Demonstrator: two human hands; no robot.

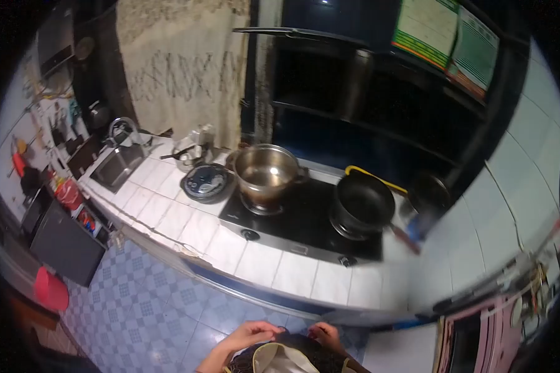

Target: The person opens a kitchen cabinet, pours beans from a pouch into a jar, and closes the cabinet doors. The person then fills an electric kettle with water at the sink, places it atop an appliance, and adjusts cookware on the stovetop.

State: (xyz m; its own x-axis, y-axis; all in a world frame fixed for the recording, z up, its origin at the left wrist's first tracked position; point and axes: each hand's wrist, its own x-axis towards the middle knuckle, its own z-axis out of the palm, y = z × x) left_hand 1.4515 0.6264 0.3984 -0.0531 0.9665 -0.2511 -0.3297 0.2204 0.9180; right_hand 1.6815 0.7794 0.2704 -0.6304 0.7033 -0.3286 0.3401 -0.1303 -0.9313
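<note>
At the bottom of the view, in front of my body, my left hand (pixel 255 332) is closed in a pinch at the upper edge of a dark apron (pixel 302 343) with yellow trim. A thin dark loop shows by its fingertips. My right hand (pixel 326 336) is closed on the other side of the same dark cloth, its fingertips partly hidden. Between and below the hands, the cloth shows a pale inner side. Both hands are well away from the counter.
A steel pot (pixel 266 169) and a black frying pan (pixel 364 202) sit on the two-burner stove (pixel 305 214). Left of it are a black lid (pixel 206 182), a small saucepan (pixel 186 163) and a sink (pixel 117 168). A pink bin (pixel 51 289) stands on the blue floor.
</note>
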